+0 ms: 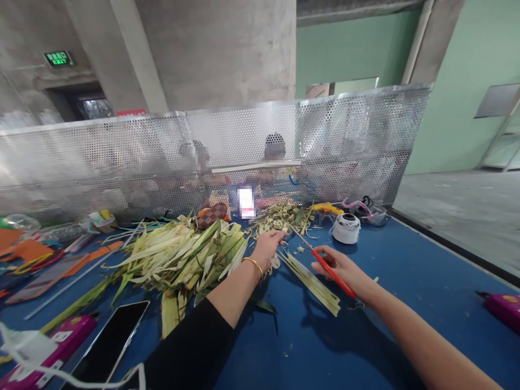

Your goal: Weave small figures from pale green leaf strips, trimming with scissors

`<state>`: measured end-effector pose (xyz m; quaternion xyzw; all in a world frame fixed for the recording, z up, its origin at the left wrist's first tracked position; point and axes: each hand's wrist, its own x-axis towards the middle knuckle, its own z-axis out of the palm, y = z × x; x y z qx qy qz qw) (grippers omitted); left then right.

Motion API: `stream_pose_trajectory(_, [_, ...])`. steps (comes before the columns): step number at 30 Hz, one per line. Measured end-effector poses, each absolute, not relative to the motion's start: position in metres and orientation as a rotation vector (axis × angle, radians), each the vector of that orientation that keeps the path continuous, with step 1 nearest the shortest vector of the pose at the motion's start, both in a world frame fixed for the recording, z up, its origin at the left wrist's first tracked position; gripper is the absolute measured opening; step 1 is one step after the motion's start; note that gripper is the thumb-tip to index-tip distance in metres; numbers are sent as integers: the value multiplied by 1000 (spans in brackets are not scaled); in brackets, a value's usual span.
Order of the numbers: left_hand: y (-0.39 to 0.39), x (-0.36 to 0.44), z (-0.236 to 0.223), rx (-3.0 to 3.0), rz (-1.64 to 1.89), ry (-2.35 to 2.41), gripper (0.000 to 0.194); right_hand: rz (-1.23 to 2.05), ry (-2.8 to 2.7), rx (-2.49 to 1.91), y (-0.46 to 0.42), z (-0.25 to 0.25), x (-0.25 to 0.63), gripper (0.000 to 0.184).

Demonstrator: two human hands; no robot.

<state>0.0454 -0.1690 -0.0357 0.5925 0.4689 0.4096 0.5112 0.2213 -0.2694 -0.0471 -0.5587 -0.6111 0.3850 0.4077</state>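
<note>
My right hand is closed around the red handles of a pair of scissors. The blades point up and left, their tips close to the fingers of my left hand. Those left fingers are pinched together near the cut scraps, and what lies between them is too small to make out. A flat bundle of pale green husk strips lies on the blue table between my hands. Left of my left hand spreads a large heap of corn husks. Small cut husk pieces are piled just beyond my hands.
A perforated metal screen closes off the table's far side, with people behind it. A white thread spool and a yellow-orange tool sit at right. A phone, white cable and purple devices lie nearer.
</note>
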Motion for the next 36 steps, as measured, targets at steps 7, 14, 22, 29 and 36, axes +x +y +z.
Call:
stream_pose_trajectory(7, [-173, 49, -39, 1411, 944, 1018, 31, 966, -1572, -1464, -263, -53, 221, 53])
stream_pose_trajectory(14, [-174, 49, -38, 1386, 915, 963, 29, 940, -1603, -1468, -263, -55, 223, 50])
stream_pose_trajectory(22, [-172, 47, -39, 1358, 853, 943, 32, 951, -1607, -1461, -265, -52, 219, 51])
stream_pose_trajectory(29, [-174, 50, -37, 1315, 821, 967, 31, 885, -1645, -1485, -261, -52, 222, 49])
stream_pose_trajectory(36, [-196, 29, 3, 1214, 903, 932, 28, 38, -1963, -2146, -265, -50, 241, 34])
